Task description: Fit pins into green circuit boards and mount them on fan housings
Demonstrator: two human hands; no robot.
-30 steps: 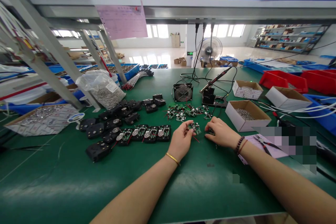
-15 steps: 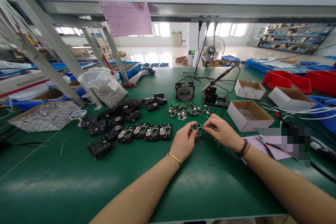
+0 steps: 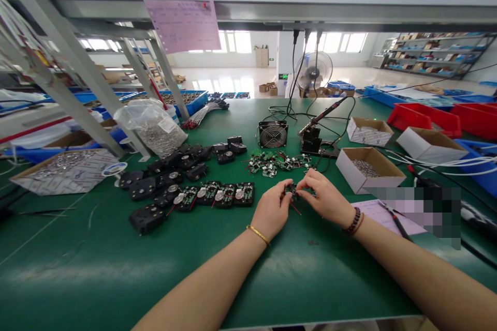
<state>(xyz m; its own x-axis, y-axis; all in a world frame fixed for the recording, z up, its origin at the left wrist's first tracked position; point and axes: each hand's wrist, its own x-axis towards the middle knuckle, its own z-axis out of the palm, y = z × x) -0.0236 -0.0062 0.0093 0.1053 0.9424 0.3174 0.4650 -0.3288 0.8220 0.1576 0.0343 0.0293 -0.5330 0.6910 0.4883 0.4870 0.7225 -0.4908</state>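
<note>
Between the fingertips of my left hand (image 3: 272,209) is a small green circuit board (image 3: 289,189), held a little above the bench, with a thin red wire (image 3: 296,210) hanging below it. My right hand (image 3: 328,197) is closed in a pinch at the board's right edge; whatever its fingertips hold is hidden. Just beyond my hands lies a loose pile of circuit boards (image 3: 267,163) with red wires. To the left, a row of black housings (image 3: 225,194) carries boards with round silver parts. More black housings (image 3: 171,178) are heaped further left.
A soldering iron (image 3: 324,113) rests in its stand behind my right hand, near a small square fan (image 3: 273,134). White boxes (image 3: 368,170) of small metal parts stand at right. Pliers (image 3: 396,219) lie on pink paper. A bag of metal pieces (image 3: 161,129) sits at left.
My right hand has moved slightly left, bringing its pinched fingers against the board. My left hand keeps its hold in nearly the same place.
</note>
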